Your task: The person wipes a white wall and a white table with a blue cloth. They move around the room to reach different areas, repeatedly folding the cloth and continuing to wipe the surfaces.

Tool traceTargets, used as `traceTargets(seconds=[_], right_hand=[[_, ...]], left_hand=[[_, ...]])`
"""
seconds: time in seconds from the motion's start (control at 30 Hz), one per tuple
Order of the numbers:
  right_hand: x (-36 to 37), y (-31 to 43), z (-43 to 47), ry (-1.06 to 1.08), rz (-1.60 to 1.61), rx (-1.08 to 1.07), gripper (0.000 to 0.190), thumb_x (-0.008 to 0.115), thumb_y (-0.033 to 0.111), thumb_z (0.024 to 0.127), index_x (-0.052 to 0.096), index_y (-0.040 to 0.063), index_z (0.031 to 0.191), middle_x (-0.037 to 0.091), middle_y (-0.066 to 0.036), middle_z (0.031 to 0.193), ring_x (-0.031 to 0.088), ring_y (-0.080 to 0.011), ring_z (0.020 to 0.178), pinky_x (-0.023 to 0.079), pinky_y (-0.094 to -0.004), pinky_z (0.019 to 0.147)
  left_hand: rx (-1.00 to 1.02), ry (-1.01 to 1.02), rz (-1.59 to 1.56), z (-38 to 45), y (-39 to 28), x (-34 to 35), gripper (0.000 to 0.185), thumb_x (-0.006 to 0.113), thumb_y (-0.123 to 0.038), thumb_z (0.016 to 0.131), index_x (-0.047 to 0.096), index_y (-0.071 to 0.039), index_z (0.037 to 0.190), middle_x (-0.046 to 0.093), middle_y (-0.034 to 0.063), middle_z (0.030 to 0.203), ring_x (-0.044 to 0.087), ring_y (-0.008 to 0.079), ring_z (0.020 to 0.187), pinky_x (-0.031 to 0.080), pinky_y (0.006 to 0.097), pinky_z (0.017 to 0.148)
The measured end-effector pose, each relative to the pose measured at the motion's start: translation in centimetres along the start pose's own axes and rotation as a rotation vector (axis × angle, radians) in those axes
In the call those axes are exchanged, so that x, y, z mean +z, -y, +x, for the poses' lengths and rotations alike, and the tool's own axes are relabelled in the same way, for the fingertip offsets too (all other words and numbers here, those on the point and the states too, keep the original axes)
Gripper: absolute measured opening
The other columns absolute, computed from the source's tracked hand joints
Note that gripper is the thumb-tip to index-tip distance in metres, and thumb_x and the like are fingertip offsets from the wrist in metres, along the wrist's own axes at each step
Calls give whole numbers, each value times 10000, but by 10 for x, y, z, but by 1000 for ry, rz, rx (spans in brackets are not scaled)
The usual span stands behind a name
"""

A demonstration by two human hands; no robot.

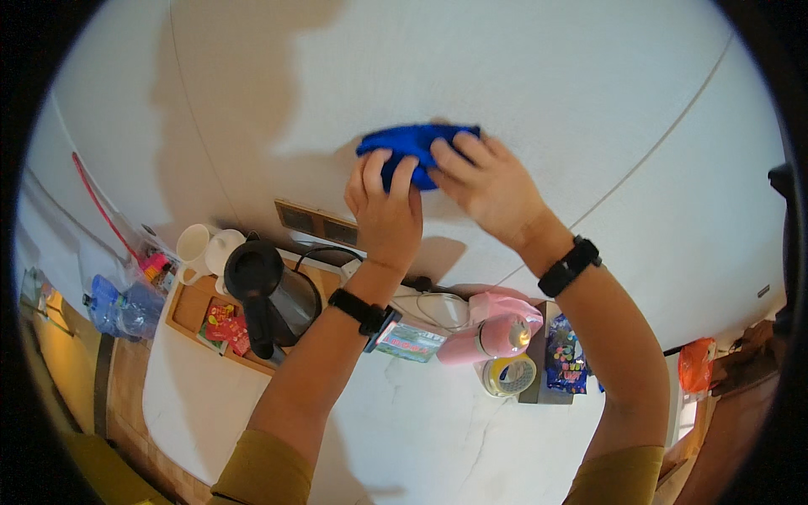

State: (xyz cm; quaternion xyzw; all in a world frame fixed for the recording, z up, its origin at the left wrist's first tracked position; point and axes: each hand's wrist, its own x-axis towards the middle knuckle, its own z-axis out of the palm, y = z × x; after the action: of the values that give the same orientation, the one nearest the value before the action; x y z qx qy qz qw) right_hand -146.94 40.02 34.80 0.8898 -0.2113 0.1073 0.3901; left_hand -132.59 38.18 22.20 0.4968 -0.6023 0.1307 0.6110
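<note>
Both arms reach out over the tabletop to a pale wall with thin seams. A bright blue cloth, bunched and folded, is up against or close to that wall; the exact contact is hidden. The fingers of my left hand grip its lower left part. My right hand has the right end of the cloth, fingers curled over it and slightly blurred. Each wrist wears a black band. Below the cloth, a double wall socket plate is partly covered by my left forearm.
On the white marble-look table stand a black-lidded kettle and white mugs on a wooden tray. To their right are a pink bottle, tape rolls and a blue packet. Plastic bottles lie at left.
</note>
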Motion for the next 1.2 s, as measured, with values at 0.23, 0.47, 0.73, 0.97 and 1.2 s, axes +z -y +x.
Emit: traceTargets(seconds=[0.23, 0.47, 0.73, 0.97, 1.2], right_hand=[[34, 40, -67, 248, 86, -143, 148, 623, 191, 747, 705, 97, 828, 571, -4, 1045, 498, -191, 998, 416, -313, 831], [-9, -12, -65, -19, -104, 5, 279, 660, 145, 719, 702, 97, 990, 620, -89, 1202, 566, -263, 1117, 471, -407, 919], [-30, -43, -85, -224, -167, 291, 327, 697, 90, 672, 735, 118, 995, 628, -95, 1159, 575, -279, 1035, 464, -388, 805], [27, 48, -160, 45, 62, 139, 272, 668, 151, 721, 725, 97, 981, 590, -62, 1077, 544, -242, 975, 482, -382, 853], [-37, -16, -150, -92, -129, 290, 267, 675, 117, 702, 737, 107, 962, 621, -109, 1158, 570, -276, 1058, 478, -388, 865]], left_hand=[[33, 353, 47, -100, -7, 13, 307, 694, -141, 768, 661, -189, 1070, 506, 96, 1197, 447, 341, 1157, 359, 487, 940], [133, 51, -125, -24, -40, 13, 349, 648, -108, 787, 652, -196, 1124, 506, 100, 1208, 449, 339, 1150, 339, 487, 947], [391, -5, -182, 53, -66, 28, 306, 676, -132, 734, 694, -220, 1026, 559, 11, 1191, 479, 255, 1170, 344, 455, 977], [763, 249, -70, -67, -28, 35, 217, 607, -272, 843, 633, -251, 1058, 543, -44, 1144, 474, 171, 1102, 375, 397, 899], [677, 135, -126, 10, -78, 31, 232, 605, -212, 802, 678, -219, 1022, 566, -11, 1181, 493, 194, 1111, 366, 433, 926]])
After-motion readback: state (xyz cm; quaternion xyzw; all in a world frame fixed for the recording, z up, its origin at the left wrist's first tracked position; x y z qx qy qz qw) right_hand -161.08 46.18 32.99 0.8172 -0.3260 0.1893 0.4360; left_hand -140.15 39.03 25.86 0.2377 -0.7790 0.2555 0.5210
